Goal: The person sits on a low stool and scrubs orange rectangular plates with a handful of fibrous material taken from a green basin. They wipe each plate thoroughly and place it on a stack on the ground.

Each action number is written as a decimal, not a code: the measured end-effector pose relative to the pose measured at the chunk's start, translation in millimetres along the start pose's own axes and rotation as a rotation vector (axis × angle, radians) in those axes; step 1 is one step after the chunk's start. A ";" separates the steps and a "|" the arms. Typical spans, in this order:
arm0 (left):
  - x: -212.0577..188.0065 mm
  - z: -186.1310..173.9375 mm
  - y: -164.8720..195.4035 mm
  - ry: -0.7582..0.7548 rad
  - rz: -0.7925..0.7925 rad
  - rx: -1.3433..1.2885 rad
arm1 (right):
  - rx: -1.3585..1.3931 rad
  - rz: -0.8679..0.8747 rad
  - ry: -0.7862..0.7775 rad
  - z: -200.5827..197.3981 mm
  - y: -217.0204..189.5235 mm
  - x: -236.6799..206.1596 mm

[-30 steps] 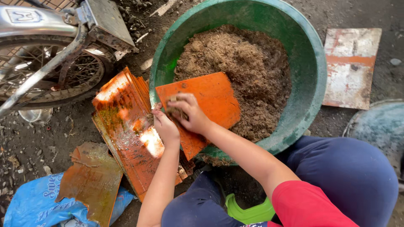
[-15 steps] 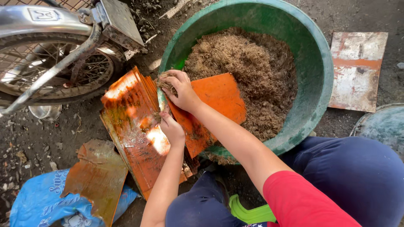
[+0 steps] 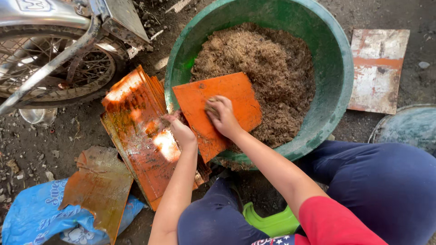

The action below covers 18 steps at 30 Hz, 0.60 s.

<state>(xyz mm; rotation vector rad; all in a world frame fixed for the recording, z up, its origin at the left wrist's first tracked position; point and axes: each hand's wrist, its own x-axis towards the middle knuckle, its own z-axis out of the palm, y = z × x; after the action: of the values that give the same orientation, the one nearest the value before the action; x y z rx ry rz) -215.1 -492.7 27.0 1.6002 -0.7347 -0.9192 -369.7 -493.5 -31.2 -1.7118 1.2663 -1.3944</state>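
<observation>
— What can't you make out?

— The pad under the right hand point(image 3: 223, 117). The fingers are curled and pressed together over a small brownish wad point(image 3: 210, 107), probably a clump of the fibre, but the hand hides most of it. The left hand point(image 3: 180, 130) is partly behind the orange sheet point(image 3: 218, 109); its fingers close on the sheet's left edge, though the fingertips are out of sight.

— And where is the sheet?

— It lies tilted across the near-left rim of the green basin point(image 3: 336, 59), its upper end over the brown fibre point(image 3: 268, 63) that fills the basin, its lower corner hanging outside the rim.

— Anything cut off?

— The motorcycle wheel point(image 3: 54, 72) runs off the top-left edge, and a round grey lid or tub point(image 3: 408, 129) is clipped at the right edge.

— The ground?

— Dark, gritty dirt point(image 3: 41, 154) with pebbles, outdoors in patchy sunlight. A stack of orange sheets point(image 3: 141, 136) leans just left of the basin, a rusty sheet point(image 3: 100, 186) rests on a blue sack point(image 3: 32, 222) at the bottom-left corner, and a worn white-and-orange sheet point(image 3: 377, 68) lies to the basin's right.
</observation>
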 end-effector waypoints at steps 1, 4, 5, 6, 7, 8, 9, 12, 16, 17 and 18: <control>-0.9 -0.3 0.6 0.003 -0.032 0.042 | 0.062 -0.042 -0.019 10.1 -10.1 4.6; 1.7 1.6 6.3 -0.032 -0.088 0.025 | 0.127 -0.183 -0.097 8.2 -36.9 -12.1; 3.2 2.0 8.6 -0.067 -0.092 -0.073 | 0.124 -0.234 -0.131 2.0 -42.7 -23.1; 5.0 2.9 10.6 -0.102 -0.097 -0.168 | 0.089 -0.287 -0.132 -9.9 -45.1 -36.4; 6.6 4.0 12.1 -0.130 -0.113 -0.181 | 0.056 -0.340 -0.136 -20.4 -46.2 -48.0; 7.7 5.2 12.9 -0.151 -0.128 -0.198 | 0.038 -0.309 -0.145 -27.8 -42.0 -49.9; 8.2 6.5 13.2 -0.168 -0.146 -0.213 | 0.022 -0.275 -0.156 -33.3 -38.7 -51.5; 9.2 10.7 12.5 -0.203 -0.135 -0.250 | 0.062 -0.121 -0.142 -26.5 -37.7 -47.8; 10.6 13.4 14.8 -0.261 -0.147 -0.223 | 0.120 -0.299 -0.130 -14.1 -50.5 -51.0; 10.9 12.7 16.4 -0.330 -0.177 -0.353 | 0.092 -0.321 -0.176 -16.7 -52.6 -56.0; 11.8 12.2 18.4 -0.401 -0.205 -0.482 | 0.063 -0.344 -0.220 -23.8 -51.5 -61.2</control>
<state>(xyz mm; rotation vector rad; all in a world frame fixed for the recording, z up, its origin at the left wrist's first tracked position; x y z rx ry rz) -219.5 -512.6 41.5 1.0868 -0.5644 -1.4698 -376.6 -415.1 -3.6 -2.0439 0.8278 -1.3671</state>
